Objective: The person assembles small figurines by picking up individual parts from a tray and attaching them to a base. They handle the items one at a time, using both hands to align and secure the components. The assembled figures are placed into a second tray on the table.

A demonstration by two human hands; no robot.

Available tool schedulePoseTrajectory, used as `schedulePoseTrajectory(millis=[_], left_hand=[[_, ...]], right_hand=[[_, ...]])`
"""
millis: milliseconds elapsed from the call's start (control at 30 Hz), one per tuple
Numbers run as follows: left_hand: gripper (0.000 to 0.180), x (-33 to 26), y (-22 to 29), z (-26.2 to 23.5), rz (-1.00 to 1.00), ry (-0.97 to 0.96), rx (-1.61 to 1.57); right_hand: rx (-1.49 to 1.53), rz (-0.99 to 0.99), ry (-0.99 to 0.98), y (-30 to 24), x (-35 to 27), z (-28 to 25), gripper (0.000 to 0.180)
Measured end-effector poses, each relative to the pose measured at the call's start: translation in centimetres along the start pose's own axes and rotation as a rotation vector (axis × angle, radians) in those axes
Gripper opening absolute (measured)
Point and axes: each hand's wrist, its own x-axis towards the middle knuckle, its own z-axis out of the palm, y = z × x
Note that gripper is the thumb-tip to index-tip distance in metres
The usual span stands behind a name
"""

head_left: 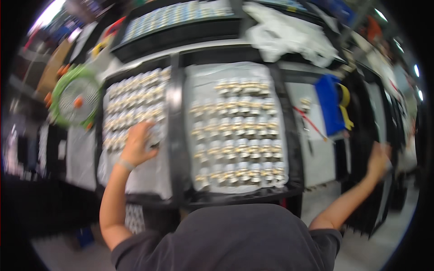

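Observation:
Two black trays lie side by side in front of me, each lined with clear plastic and filled with rows of small silver and brass parts. My left hand (137, 143) rests on the parts in the left tray (100, 135), fingers curled over a few of them. My right hand (379, 159) is stretched far out to the right, near a dark upright frame, and looks closed around something pale; blur hides what it is. The right tray (293, 149) holds several full rows of parts (237, 131).
A green fan (74, 100) stands left of the trays. A blue block with yellow tape (332, 103) and a red-handled tool (309, 122) lie on a white surface at right. Crumpled white plastic (289, 34) and another filled tray (181, 16) sit behind.

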Motion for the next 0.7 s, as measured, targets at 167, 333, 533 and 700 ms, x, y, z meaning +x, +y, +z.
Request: schedulePoseTrajectory(millis=[167,333,533,700], left_hand=[[0.083,-1.7,-0.4,1.6,-0.007,-0.067,0.169],[0.085,-0.9,-0.2,1.3,0.009,-0.130,0.274],[0.076,2.8,4.4,-4.2,0.014,-0.005,0.214],[0.050,11.5,11.5,-2.3,0.326,-0.008,0.049]], right_hand=[[0.138,-0.031,0.419,-4.5,-2.1,-1.6,0.060],[-0.039,0.081,0.107,-3.8,-4.7,-2.2,0.063],[0.440,-0.119,-0.034,-5.3,-5.2,-4.3,0.049],[1.274,-0.624,-0.344,-12.8,-10.6,-10.6,0.012]])
